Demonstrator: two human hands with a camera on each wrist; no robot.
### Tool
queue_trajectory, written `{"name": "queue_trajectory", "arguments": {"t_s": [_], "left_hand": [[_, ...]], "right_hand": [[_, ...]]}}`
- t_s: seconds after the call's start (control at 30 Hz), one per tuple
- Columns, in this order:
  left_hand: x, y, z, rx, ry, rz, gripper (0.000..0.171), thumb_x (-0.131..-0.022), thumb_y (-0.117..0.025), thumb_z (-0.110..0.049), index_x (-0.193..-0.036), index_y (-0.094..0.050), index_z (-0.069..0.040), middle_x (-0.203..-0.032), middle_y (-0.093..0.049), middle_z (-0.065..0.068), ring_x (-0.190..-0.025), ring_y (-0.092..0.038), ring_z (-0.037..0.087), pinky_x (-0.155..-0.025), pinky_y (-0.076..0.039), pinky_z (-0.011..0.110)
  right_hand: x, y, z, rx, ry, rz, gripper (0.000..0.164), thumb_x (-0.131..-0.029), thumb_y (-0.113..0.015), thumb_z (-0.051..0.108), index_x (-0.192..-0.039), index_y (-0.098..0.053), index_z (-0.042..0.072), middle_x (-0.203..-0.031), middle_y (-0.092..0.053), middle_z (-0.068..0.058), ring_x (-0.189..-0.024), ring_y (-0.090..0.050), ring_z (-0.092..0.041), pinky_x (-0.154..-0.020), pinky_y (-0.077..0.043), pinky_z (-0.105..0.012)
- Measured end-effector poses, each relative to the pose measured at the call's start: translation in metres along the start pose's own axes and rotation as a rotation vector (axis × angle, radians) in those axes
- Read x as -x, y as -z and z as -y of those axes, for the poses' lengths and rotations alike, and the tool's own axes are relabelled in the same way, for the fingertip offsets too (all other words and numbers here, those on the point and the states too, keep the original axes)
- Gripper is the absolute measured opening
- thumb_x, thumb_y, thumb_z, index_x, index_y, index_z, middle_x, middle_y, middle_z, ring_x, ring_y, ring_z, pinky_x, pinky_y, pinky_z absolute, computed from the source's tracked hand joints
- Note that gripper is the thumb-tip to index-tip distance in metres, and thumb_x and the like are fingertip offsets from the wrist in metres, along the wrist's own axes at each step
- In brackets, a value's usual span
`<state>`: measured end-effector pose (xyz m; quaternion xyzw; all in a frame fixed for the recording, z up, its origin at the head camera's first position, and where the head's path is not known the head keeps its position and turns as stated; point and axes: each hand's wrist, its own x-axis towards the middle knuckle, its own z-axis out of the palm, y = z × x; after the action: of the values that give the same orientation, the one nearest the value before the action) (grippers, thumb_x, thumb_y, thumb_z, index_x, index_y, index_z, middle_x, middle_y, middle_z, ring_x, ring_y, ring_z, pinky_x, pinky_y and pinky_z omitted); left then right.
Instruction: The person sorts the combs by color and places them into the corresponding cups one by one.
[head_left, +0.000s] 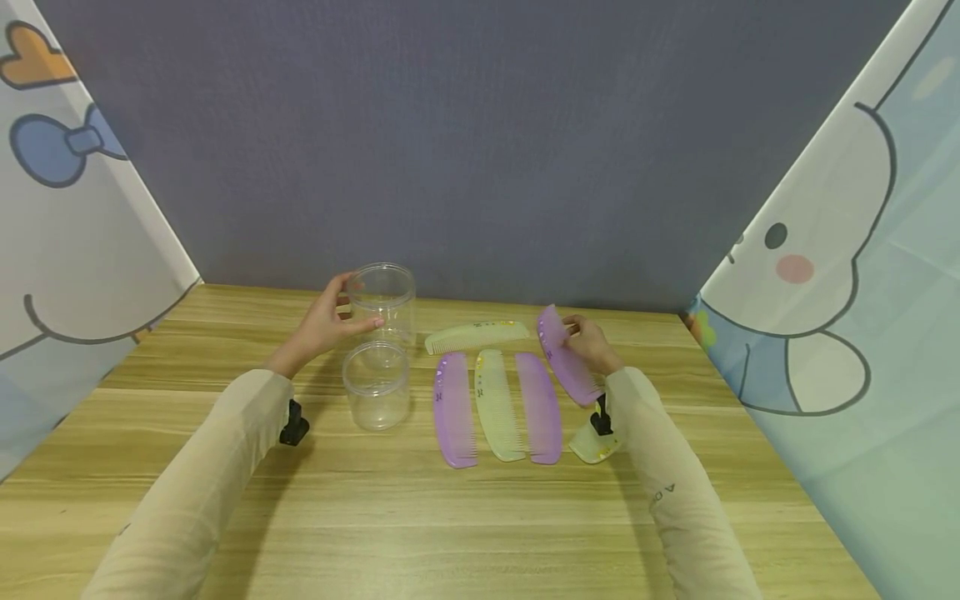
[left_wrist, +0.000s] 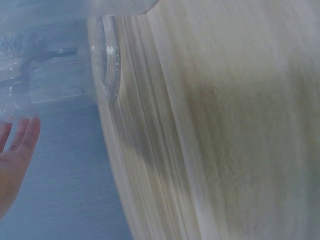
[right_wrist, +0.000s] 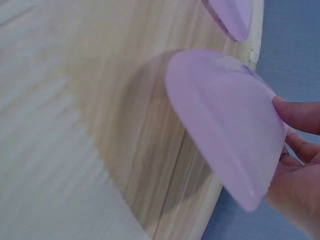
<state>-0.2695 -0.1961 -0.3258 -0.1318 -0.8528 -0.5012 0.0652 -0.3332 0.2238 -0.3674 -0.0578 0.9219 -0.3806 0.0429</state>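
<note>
At the far left of the table, my left hand [head_left: 321,327] grips a clear jar [head_left: 402,315], thumb across its front and fingers at its far side. A second clear jar [head_left: 378,408] stands just nearer. On the right, my right hand [head_left: 591,343] pinches a purple comb [head_left: 564,360]; in the right wrist view this comb [right_wrist: 225,115] is tilted above the table. Between the hands lie a purple comb [head_left: 448,408], a pale green comb [head_left: 495,408] and another purple comb [head_left: 546,408], side by side. A pale green comb [head_left: 480,335] lies crosswise behind them.
Another pale green comb [head_left: 591,446] lies partly hidden under the right wrist. The wooden table [head_left: 405,533] meets a dark grey wall [head_left: 465,167] at the back. Cartoon-printed panels [head_left: 817,333] flank it on both sides.
</note>
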Motion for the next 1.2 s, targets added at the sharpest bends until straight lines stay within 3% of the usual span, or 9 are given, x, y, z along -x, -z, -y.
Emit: {"name": "queue_trajectory", "arguments": {"t_s": [0.33,0.4,0.63,0.73,0.87,1.0,1.2], "left_hand": [[-0.014,0.000,0.030,-0.015,-0.013,-0.013,0.092,-0.074,-0.076,-0.021,-0.143,-0.017,-0.006,-0.139,-0.032,0.020,-0.125,-0.035,0.044,-0.100,-0.038,0.056],[-0.014,0.000,0.029,-0.013,-0.014,-0.013,0.092,-0.074,-0.076,-0.020,-0.143,-0.017,-0.005,-0.139,-0.032,0.020,-0.124,-0.035,0.044,-0.100,-0.038,0.056],[-0.002,0.001,0.003,-0.008,-0.004,0.001,0.090,-0.075,-0.075,-0.014,-0.142,-0.016,0.002,-0.138,-0.031,0.026,-0.123,-0.034,0.048,-0.100,-0.036,0.058],[-0.006,0.000,0.014,-0.020,-0.011,0.000,0.092,-0.076,-0.075,-0.020,-0.143,-0.015,-0.001,-0.139,-0.031,0.025,-0.123,-0.034,0.047,-0.099,-0.037,0.058],[-0.014,-0.001,0.033,-0.034,-0.030,-0.008,0.096,-0.074,-0.076,-0.028,-0.144,-0.014,-0.005,-0.139,-0.032,0.022,-0.123,-0.035,0.046,-0.099,-0.038,0.057],[-0.015,-0.001,0.035,-0.036,-0.037,-0.015,0.096,-0.073,-0.077,-0.029,-0.143,-0.016,-0.005,-0.138,-0.033,0.020,-0.123,-0.037,0.044,-0.099,-0.039,0.055],[-0.014,-0.002,0.035,-0.035,-0.041,-0.019,0.095,-0.073,-0.077,-0.029,-0.143,-0.017,-0.005,-0.137,-0.035,0.020,-0.121,-0.039,0.043,-0.099,-0.040,0.054]], "right_hand": [[-0.001,0.007,0.003,-0.060,0.018,-0.045,0.051,-0.078,-0.049,-0.007,-0.128,-0.041,-0.009,-0.110,-0.053,-0.029,-0.093,-0.054,-0.029,-0.074,-0.048,-0.027],[-0.002,0.008,0.005,-0.079,0.024,-0.060,0.051,-0.078,-0.049,-0.007,-0.128,-0.040,-0.009,-0.111,-0.052,-0.028,-0.094,-0.053,-0.027,-0.074,-0.047,-0.025],[-0.005,0.010,0.012,-0.167,0.059,-0.077,0.051,-0.080,-0.050,-0.009,-0.129,-0.036,-0.010,-0.114,-0.049,-0.028,-0.094,-0.049,-0.025,-0.074,-0.043,-0.020],[-0.008,0.010,0.016,-0.177,0.077,-0.081,0.050,-0.081,-0.050,-0.009,-0.130,-0.037,-0.010,-0.116,-0.048,-0.026,-0.097,-0.048,-0.025,-0.073,-0.042,-0.018],[-0.005,0.010,0.029,-0.211,0.072,-0.071,0.049,-0.083,-0.049,-0.007,-0.131,-0.036,-0.006,-0.120,-0.047,-0.025,-0.101,-0.047,-0.027,-0.078,-0.046,-0.026],[-0.003,0.010,0.043,-0.266,0.078,-0.052,0.049,-0.086,-0.049,-0.005,-0.132,-0.035,-0.003,-0.119,-0.044,-0.024,-0.097,-0.048,-0.026,-0.079,-0.052,-0.037],[-0.007,0.006,0.056,-0.350,0.116,-0.052,0.048,-0.087,-0.050,-0.007,-0.132,-0.035,-0.001,-0.118,-0.044,-0.024,-0.090,-0.049,-0.020,-0.078,-0.055,-0.038]]}}
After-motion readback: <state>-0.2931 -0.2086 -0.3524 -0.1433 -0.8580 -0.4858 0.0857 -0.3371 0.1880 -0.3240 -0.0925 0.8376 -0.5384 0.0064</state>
